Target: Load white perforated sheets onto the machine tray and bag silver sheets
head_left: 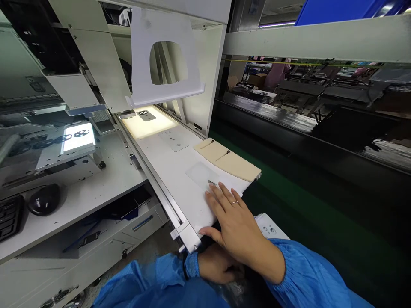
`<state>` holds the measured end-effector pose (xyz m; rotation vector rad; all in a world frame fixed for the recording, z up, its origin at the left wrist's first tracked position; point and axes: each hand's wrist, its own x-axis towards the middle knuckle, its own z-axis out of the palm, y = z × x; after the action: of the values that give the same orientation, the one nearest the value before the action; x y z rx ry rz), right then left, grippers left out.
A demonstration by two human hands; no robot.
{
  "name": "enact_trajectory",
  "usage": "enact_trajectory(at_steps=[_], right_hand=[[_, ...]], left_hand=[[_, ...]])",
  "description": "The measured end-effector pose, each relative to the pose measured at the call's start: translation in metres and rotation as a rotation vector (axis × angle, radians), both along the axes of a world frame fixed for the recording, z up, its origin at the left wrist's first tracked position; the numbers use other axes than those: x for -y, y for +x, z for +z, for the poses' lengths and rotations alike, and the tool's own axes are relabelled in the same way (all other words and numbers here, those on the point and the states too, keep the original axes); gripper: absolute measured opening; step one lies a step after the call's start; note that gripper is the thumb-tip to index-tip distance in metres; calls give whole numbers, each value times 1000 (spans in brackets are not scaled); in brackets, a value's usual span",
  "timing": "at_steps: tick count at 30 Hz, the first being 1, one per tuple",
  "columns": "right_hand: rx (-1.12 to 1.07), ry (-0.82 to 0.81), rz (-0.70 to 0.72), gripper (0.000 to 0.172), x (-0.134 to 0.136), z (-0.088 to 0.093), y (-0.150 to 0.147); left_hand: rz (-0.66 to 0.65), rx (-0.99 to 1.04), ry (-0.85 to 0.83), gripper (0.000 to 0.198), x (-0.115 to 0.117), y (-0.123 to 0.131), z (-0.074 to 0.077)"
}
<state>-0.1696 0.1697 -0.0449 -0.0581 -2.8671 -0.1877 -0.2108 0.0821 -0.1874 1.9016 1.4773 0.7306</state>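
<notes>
My right hand (pixel 236 218) lies palm down at the near end of a white conveyor belt (pixel 163 179), fingers stretched out. Its fingertips touch or nearly touch the near edge of a thin, clear rectangular sheet (pixel 201 173) with small dark marks. Below the belt's end and partly behind my right forearm is my left hand (pixel 218 263), its fingers curled. Whatever it may hold is hidden. Another clear sheet (pixel 178 143) rests farther up the belt. Beyond it, a grey phone-back-shaped sheet (pixel 147 115) with dark camera rings sits on the lit section.
A cream slotted guide plate (pixel 227 160) borders the belt's right side. White plates with round holes (pixel 271 226) lie beyond my right wrist. A white bracket (pixel 167 92) overhangs the far belt. Left are a desk with a black mouse (pixel 44 199) and a keyboard (pixel 11 217).
</notes>
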Motion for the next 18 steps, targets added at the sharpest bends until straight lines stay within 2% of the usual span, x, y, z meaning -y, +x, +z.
enact_trajectory(at_steps=[4,9,18], right_hand=[[158,-116,-24,87,-3,8,-6],[276,-221,-75,89,-2,14,-13],[318,-276,-145,86,-5,17,-31]], left_hand=[[-17,2,-42,20,-2,0,7],[-17,7,-17,21,-2,0,5],[-12,6,-54,19,-3,0,5]])
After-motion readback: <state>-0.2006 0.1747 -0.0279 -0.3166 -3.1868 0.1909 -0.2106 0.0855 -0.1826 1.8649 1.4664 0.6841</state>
